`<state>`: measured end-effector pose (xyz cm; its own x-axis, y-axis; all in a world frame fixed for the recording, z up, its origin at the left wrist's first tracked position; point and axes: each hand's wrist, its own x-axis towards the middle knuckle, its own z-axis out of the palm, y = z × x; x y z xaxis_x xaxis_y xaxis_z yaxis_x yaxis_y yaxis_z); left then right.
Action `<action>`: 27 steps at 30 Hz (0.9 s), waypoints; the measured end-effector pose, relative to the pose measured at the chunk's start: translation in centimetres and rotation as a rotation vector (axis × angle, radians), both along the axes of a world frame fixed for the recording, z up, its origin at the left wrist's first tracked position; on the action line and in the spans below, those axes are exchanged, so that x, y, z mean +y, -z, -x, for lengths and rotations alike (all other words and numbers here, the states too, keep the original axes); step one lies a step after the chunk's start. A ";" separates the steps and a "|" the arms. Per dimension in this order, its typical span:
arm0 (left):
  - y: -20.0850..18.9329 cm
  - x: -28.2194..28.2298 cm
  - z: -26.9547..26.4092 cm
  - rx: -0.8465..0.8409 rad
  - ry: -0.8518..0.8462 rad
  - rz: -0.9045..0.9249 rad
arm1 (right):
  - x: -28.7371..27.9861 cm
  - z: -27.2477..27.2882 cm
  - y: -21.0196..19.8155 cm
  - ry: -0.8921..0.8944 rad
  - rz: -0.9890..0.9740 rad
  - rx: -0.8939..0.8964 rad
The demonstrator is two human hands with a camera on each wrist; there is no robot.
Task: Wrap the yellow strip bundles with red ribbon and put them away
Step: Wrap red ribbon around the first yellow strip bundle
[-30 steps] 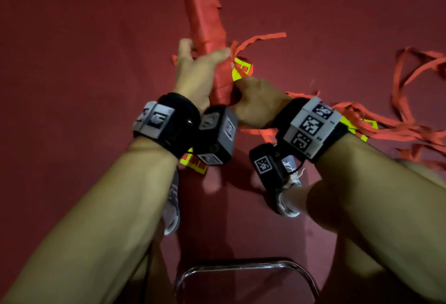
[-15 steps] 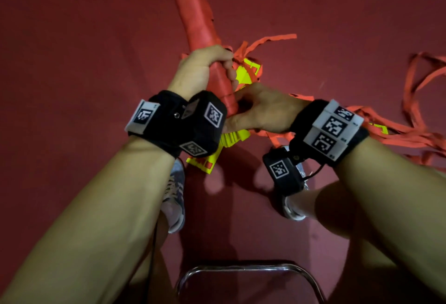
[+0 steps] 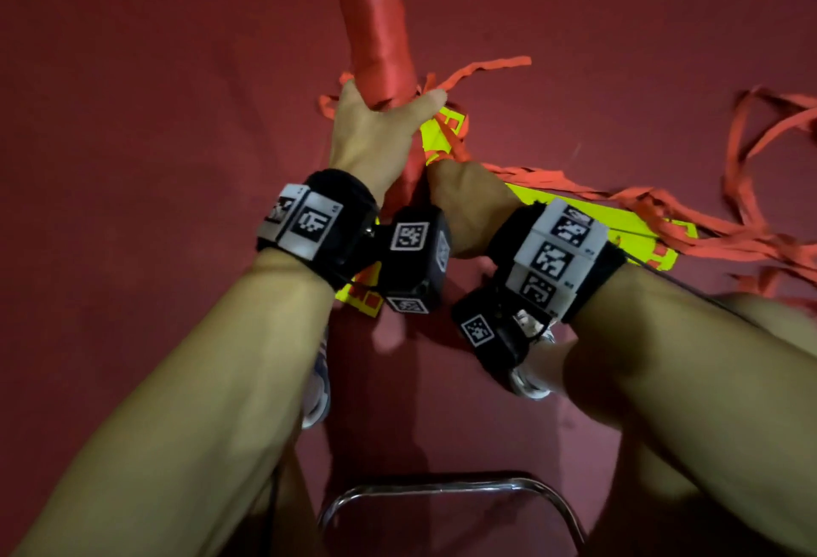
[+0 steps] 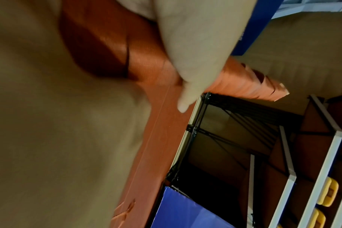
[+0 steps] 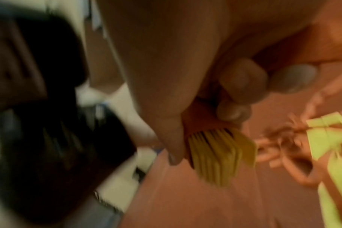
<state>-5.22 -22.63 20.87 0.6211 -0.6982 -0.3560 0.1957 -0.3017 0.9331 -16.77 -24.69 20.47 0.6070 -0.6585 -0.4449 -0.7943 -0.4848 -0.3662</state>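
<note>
bundle (image 3: 380, 26) is held over the floor (image 3: 132, 70), mostly red-wrapped. left hand (image 3: 376, 136) fingers are curled round it; right hand (image 3: 468, 203) fingers are closed on its bare yellow end. further yellow strips (image 3: 530, 198) and loose ribbon (image 3: 663, 211) lie alongside. wrapping is judged unfinished, storage pending.

A dark red floor (image 3: 132, 70) is seen under everything. At the right, a tangle of loose, flat red ribbon strips (image 3: 729, 242) is spread over it. Flat bright yellow strips with square cut-outs (image 3: 530, 198) are partly covered by that tangle. Nearer in, a light-coloured left shoe (image 3: 319, 384) and right shoe (image 3: 528, 379) are planted on the floor. A bent chrome tube frame (image 3: 442, 488) is seen at the bottom edge.
</note>
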 end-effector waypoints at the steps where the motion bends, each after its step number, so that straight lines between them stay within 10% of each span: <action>1: -0.3 -0.1 -0.4 0.058 0.017 0.011 | -0.3 0.2 -0.4 -0.006 -0.071 -0.105; 6: -2.8 1.3 -1.3 0.535 0.297 0.014 | -1.5 2.1 -1.8 0.040 -0.442 -0.409; 12: -2.2 1.4 -1.2 0.613 0.234 0.000 | -1.9 2.6 -2.1 -0.024 -0.496 -0.430; 27: 1.3 0.5 0.8 -0.218 0.011 -0.122 | -1.2 1.6 -0.3 -0.032 -0.151 -0.027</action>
<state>-5.98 -22.17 19.53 0.6853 -0.6652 -0.2963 -0.0102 -0.4156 0.9095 -18.40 -25.91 20.76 0.6392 -0.5659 -0.5207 -0.7686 -0.4474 -0.4573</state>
